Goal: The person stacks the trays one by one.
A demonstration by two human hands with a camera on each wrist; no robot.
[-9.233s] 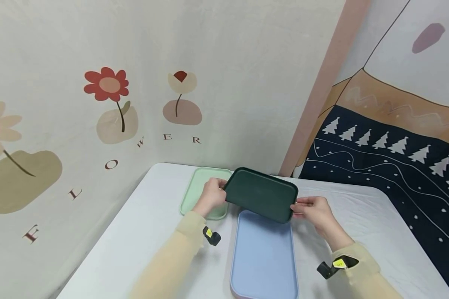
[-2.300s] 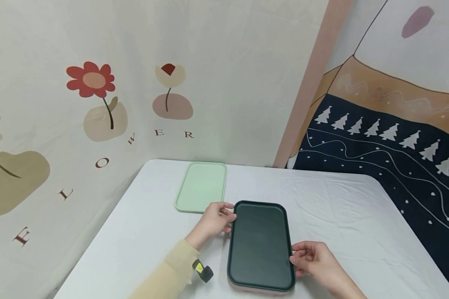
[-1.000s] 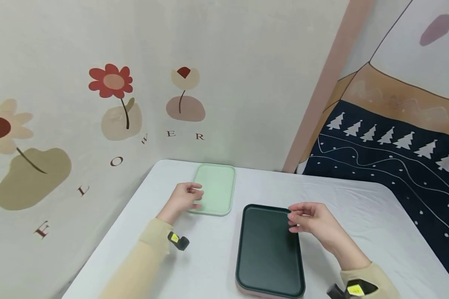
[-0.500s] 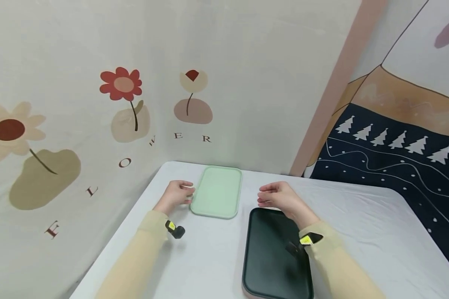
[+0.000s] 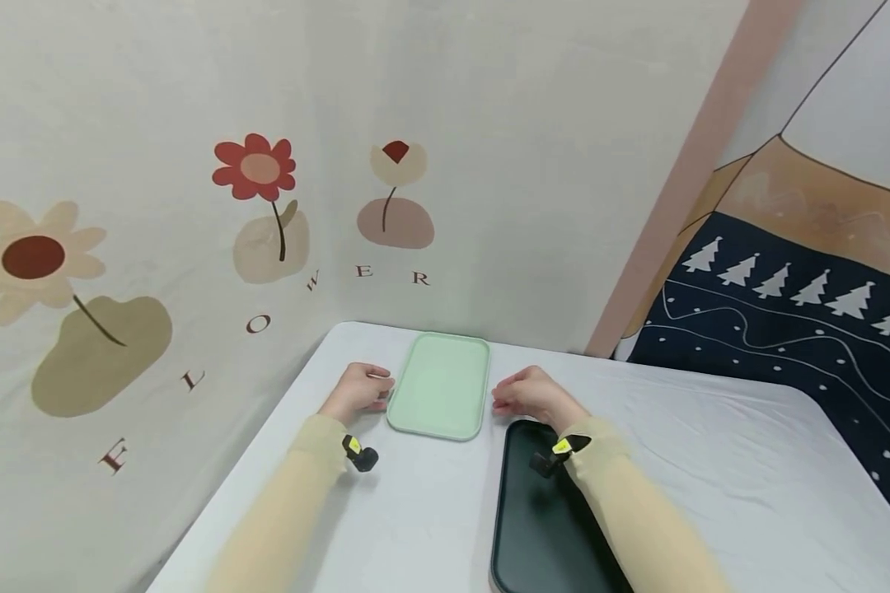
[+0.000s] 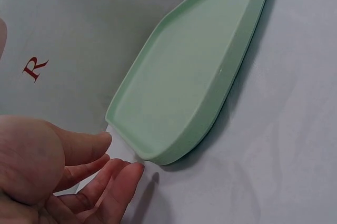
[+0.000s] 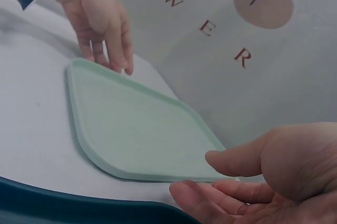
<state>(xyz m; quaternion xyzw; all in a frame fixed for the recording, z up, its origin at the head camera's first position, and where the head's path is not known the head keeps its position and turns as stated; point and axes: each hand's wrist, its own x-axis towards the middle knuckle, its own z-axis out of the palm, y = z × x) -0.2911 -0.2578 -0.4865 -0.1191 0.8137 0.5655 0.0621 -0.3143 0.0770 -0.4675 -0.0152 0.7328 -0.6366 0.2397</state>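
Observation:
A light green tray [image 5: 439, 387] with a low raised rim lies flat at the back of the white table. My left hand [image 5: 358, 389] is at its left edge, fingers loosely bent and holding nothing. In the left wrist view, the fingertips [image 6: 138, 170] come right up to the tray's near corner. On the opposite side, my right hand [image 5: 536, 394] is beside the right edge, its thumb apart from the fingers in the right wrist view. Below my right forearm lies a dark green tray [image 5: 522, 511], partly hidden by the sleeve.
The white table [image 5: 415, 511] meets a wall hanging [image 5: 519, 206] with flowers and letters at the back and left. A dark cloth with tree shapes [image 5: 786, 329] hangs at the right. Each wrist carries a small black camera [image 5: 361, 455].
Earlier, both hands carried the dark green tray and laid it over the blue one. They then let go and moved to opposite sides of the light green tray, the right hand coming leftward.

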